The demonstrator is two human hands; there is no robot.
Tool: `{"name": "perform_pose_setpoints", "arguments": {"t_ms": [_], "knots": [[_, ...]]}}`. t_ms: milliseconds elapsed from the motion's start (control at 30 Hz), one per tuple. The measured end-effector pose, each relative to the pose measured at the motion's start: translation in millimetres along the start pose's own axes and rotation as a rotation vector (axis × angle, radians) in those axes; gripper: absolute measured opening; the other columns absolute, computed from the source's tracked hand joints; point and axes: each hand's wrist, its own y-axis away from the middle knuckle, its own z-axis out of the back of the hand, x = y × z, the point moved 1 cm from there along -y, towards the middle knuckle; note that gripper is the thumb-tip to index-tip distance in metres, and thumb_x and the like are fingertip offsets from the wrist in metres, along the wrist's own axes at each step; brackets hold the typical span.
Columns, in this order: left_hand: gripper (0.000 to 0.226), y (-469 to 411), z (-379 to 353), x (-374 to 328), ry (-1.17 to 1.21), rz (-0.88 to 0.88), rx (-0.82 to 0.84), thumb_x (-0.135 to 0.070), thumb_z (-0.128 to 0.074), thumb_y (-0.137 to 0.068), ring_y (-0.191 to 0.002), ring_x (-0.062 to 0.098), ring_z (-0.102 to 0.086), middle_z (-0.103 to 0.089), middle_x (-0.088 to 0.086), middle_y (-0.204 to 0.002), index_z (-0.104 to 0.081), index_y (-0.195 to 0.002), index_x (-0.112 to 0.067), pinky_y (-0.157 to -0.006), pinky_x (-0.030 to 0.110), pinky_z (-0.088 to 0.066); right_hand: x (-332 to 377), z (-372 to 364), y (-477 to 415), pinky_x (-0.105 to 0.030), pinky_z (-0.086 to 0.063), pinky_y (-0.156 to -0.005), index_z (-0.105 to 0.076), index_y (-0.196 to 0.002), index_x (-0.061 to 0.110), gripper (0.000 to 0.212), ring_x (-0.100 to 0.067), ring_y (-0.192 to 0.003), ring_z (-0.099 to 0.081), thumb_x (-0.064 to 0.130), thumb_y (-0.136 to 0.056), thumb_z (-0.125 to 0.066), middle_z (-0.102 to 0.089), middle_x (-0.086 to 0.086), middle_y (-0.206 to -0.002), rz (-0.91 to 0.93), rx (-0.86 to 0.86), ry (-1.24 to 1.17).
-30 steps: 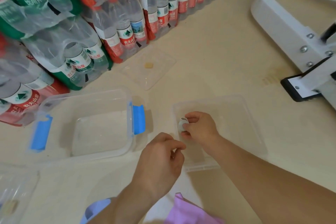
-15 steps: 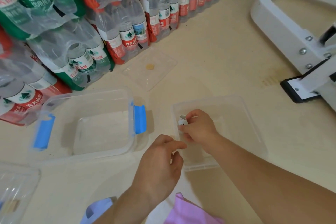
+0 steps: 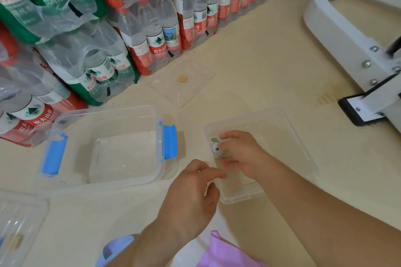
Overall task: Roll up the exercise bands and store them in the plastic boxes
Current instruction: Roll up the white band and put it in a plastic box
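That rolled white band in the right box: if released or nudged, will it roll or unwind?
Probably unwinds: the rolled white band has a loose tail and only the right hand pinches it shut. Likely light, given its small coil. Being round, it might roll, though the clear box should contain it.

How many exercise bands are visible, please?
3: white roll in the right hand, purple band at the bottom edge, pale blue band left of it; others may be hidden.
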Motion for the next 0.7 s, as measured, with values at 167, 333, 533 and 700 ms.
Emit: {"name": "perform_pose_setpoints", "arguments": {"t_ms": [167, 333, 533, 700], "knots": [[0.038, -3.6, 1.5, 1.0, 0.025, -0.029, -0.040, -0.007, -0.053, -0.087, -0.079, 0.009, -0.053, -0.051, -0.013, -0.089, -0.069, -0.104, -0.036, -0.069, 0.014, -0.044, 11.3, 11.9, 6.8, -0.048, -0.056, -0.082, -0.061, -0.097, 0.015, 0.010, -0.039, -0.100, -0.058, 0.021, -0.090, -0.058, -0.054, -0.013, -0.121, -0.117, 0.057, 0.003], [0.040, -15.5, 9.5, 3.0, 0.163, 0.005, -0.120, 0.001, -0.054, -0.086, -0.077, 0.009, -0.052, -0.051, -0.010, -0.084, -0.070, -0.092, -0.034, -0.064, 0.007, -0.037, 25.5, 25.7, 17.6, -0.048, -0.056, -0.084, -0.055, -0.115, 0.017, 0.029, -0.036, -0.105, -0.060, 0.032, -0.091, -0.059, -0.054, -0.015, -0.120, -0.108, 0.059, 0.157], [0.032, -62.0, 50.9, 2.1, -0.038, 0.084, -0.257, -0.007, -0.051, -0.085, -0.077, 0.004, -0.054, -0.057, -0.011, -0.089, -0.069, -0.095, -0.030, -0.068, 0.008, -0.036, 73.4, 43.8, 40.0, -0.027, -0.050, -0.062, -0.066, -0.096, 0.013, 0.015, -0.021, -0.071, -0.067, 0.025, -0.089, -0.061, -0.072, -0.010, -0.094, 0.271, 0.007, 0.412], [0.033, -141.9, 66.7, 6.4, -0.430, 0.139, -0.124, -0.013, -0.046, -0.089, -0.108, 0.021, -0.057, -0.059, 0.003, -0.121, -0.063, -0.117, -0.018, -0.089, 0.026, -0.042, 89.1, 37.0, 15.9, -0.027, -0.045, -0.085, -0.061, -0.113, 0.027, 0.024, -0.016, -0.102, -0.060, 0.034, -0.091, -0.056, -0.065, 0.003, -0.114, 0.567, -0.108, 0.765]]}}
